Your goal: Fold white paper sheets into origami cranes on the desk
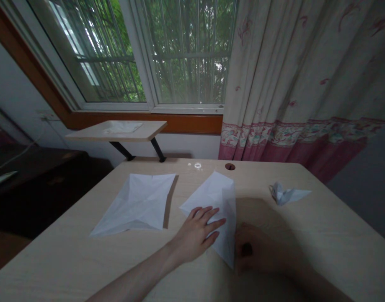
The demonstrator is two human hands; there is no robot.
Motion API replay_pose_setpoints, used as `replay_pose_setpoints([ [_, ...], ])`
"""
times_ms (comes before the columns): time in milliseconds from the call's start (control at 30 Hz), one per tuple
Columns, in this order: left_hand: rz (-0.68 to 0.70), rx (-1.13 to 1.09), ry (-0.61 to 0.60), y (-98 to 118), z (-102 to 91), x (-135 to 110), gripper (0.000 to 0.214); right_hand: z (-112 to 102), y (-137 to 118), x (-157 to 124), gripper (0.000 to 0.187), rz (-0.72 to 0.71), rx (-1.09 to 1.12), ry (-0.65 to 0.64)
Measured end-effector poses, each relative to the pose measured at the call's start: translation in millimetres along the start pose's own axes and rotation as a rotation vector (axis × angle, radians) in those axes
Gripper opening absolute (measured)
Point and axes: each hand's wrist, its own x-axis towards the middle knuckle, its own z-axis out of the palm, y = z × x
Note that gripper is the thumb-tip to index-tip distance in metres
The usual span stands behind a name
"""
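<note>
A white sheet of paper (222, 193) with a fold along its right side lies on the table in front of me. My left hand (201, 230) rests flat on it, palm down, fingers spread. At the sheet's right edge, near its lower point, is my right hand (258, 249), in deep shadow with the fingers curled in. What those fingers hold, if anything, is hidden. To the left lies a second, creased sheet of white paper (142, 203), unfolded. A small folded paper crane (286, 193) sits to the right.
The pale wooden table (192, 285) has a round cable hole (230, 167) at its far edge. A raised side shelf (148, 131) on black legs carries crumpled white material (125, 126). Behind stand a barred window (186, 54) and a long curtain (293, 84).
</note>
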Motion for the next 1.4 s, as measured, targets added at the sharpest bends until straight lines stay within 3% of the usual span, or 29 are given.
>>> replay_pose_setpoints([
  [67, 0.002, -0.003, -0.003, 0, -1.0, 0, 0.042, 2, 3, 2, 0.009, -0.019, 0.073, 0.012],
  [133, -0.007, -0.006, -0.006, 2, -2.7, 1, 0.042, 5, 7, 5, 0.013, -0.036, 0.093, 0.069],
  [333, -0.060, -0.005, -0.022, 5, -6.9, 2, 0.051, 6, 25, 5, 0.021, -0.070, -0.364, 0.317],
  [400, -0.069, -0.004, -0.017, 6, -7.2, 2, 0.053, 5, 30, 6, 0.022, -0.063, -0.418, 0.361],
  [633, -0.071, -0.021, 0.047, 2, -0.9, 0, 0.052, 7, 32, 8, 0.019, -0.056, -0.376, 0.370],
  [833, 0.070, -0.155, 0.205, -4, 9.3, -3, 0.037, 11, 35, 9, 0.017, -0.123, -0.381, 0.382],
  [933, 0.134, -0.222, 0.156, -2, 8.5, -3, 0.038, 10, 35, 9, 0.018, -0.176, -0.370, 0.413],
  [1133, 0.084, -0.188, 0.097, 5, 0.3, -2, 0.034, 4, 34, 5, 0.025, -0.246, -0.420, 0.583],
  [1233, 0.122, -0.141, 0.042, 7, -5.6, 0, 0.033, 1, 34, 2, 0.033, -0.277, -0.507, 0.655],
  [1400, 0.155, -0.110, -0.011, 10, -12.3, 3, 0.037, 4, 30, 3, 0.041, -0.306, -0.621, 0.665],
])
